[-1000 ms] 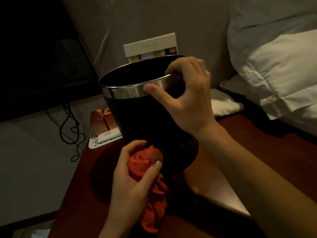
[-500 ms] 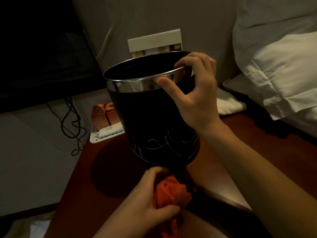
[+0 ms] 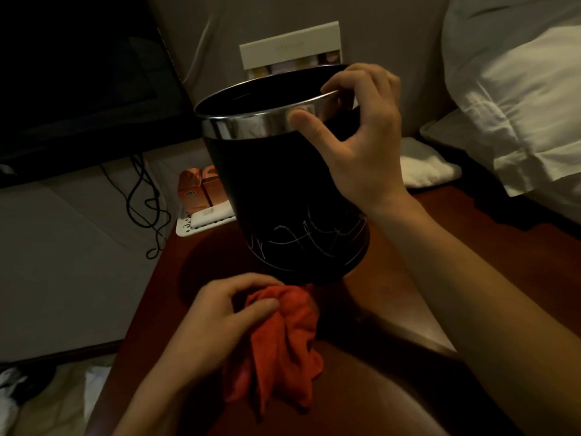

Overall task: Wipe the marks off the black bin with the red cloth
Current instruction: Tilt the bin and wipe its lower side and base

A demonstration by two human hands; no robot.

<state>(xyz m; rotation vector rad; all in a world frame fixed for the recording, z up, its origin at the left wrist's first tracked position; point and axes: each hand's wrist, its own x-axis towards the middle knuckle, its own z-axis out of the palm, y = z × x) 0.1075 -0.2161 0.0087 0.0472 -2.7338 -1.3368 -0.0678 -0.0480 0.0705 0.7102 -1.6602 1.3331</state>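
Over at the left a dark screen (image 3: 75,67) stands with black cables (image 3: 143,199) trailing down beside it, and a white tray (image 3: 201,220) holding orange packets (image 3: 196,190) sits at the back edge of the reddish wooden table (image 3: 163,297). Nearer me, the left hand (image 3: 217,313) has its fingers and thumb curled round the bunched red cloth (image 3: 283,344), which rests on the table just below the bin's base. The black bin (image 3: 283,196) is tipped slightly, its lower wall covered in pale scribbled marks (image 3: 301,237) (nothing looks wiped yet). The right hand (image 3: 361,143) pinches the bin's shiny metal rim (image 3: 251,125), thumb outside, fingers hooked over the edge. Beyond it lies a folded white towel (image 3: 427,168) and, far right, a white pillow (image 3: 515,99).

To do this well, I'd say keep that rim grip firm so the bin doesn't turn, bring a tight wad of cloth up onto the scribbles, and rub with short, pressing strokes, turning the bin to check round its sides.
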